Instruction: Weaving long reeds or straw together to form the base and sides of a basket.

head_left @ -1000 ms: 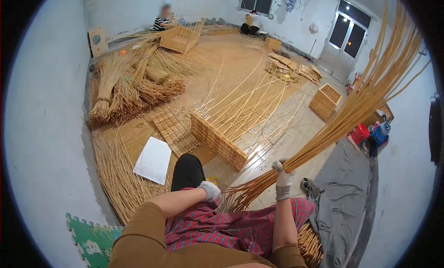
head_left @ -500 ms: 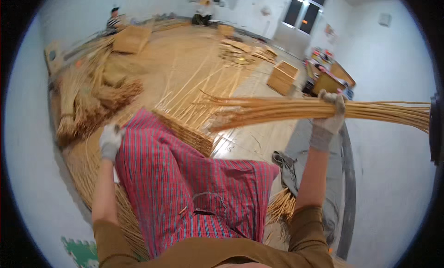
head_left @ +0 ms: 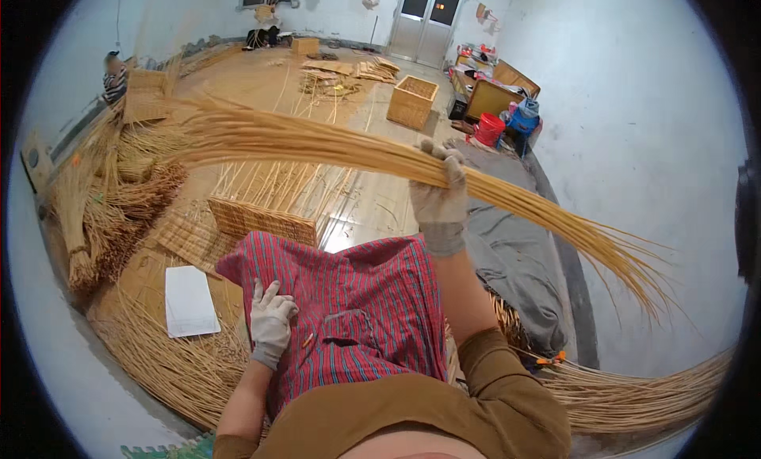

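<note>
My right hand (head_left: 441, 201), in a pale work glove, is closed round a long bundle of thin wicker rods (head_left: 317, 146). The bundle is held up in front of me, stretching from the upper left to the right, and its loose thin ends droop at the right. My left hand (head_left: 272, 316), also gloved, lies on the red striped cloth (head_left: 388, 288) over my lap, fingers apart and holding nothing. Just beyond the cloth stands a partly woven wicker piece (head_left: 265, 219) with long rods sticking out of it.
Bundles of rods (head_left: 131, 197) are heaped at the left, and more rods (head_left: 174, 372) lie beside my left arm near a white sheet (head_left: 190, 302). Further off are a square wicker basket (head_left: 412, 102) and a red bucket (head_left: 489, 129). A person (head_left: 115, 78) sits far left.
My right hand has moved left with the rods, whose right ends now hang lower. My left hand has come in onto the lap cloth. The whole view has turned to the right.
</note>
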The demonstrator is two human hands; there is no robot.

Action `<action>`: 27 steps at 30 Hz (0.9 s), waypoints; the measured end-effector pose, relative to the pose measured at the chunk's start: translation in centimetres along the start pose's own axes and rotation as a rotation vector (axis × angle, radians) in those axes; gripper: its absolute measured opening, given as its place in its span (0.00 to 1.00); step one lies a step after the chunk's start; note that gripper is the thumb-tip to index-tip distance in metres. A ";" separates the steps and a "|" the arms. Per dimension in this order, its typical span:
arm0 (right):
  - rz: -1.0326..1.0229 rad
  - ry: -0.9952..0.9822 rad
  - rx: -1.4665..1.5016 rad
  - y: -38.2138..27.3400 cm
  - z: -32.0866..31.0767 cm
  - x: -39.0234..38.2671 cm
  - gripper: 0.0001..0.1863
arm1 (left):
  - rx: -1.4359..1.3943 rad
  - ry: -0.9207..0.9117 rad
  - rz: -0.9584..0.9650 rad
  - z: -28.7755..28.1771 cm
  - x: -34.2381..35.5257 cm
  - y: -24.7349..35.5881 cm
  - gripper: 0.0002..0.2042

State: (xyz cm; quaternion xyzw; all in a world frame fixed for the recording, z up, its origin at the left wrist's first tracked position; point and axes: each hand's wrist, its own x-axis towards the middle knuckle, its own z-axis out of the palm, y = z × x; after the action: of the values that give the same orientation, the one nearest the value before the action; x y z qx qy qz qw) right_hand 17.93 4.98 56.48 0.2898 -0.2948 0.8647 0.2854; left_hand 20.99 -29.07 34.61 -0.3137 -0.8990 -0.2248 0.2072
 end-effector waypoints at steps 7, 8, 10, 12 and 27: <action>0.027 -0.073 -0.012 0.8 -0.3 -5.0 0.09 | -0.168 0.225 0.187 -5.7 2.6 7.3 0.14; 0.032 -0.168 -0.056 1.0 -0.5 -6.7 0.09 | -0.056 0.319 0.285 -8.9 3.9 9.6 0.18; 0.266 -0.048 -0.102 1.4 1.8 -11.2 0.11 | 0.229 0.410 0.249 -12.9 5.7 12.0 0.24; 0.253 -0.288 -0.060 2.1 0.9 -15.4 0.10 | 0.272 0.032 0.235 -15.0 8.3 13.6 0.28; 0.765 -0.198 -0.904 -7.4 -3.2 -11.7 0.15 | -0.066 -0.799 0.066 -2.4 1.5 12.2 0.12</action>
State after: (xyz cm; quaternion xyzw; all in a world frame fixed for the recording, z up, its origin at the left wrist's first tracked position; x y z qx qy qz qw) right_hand 29.59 8.28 49.06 0.0923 -0.7418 0.6639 0.0199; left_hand 28.45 -21.11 40.71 -0.4115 -0.8906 -0.1068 -0.1618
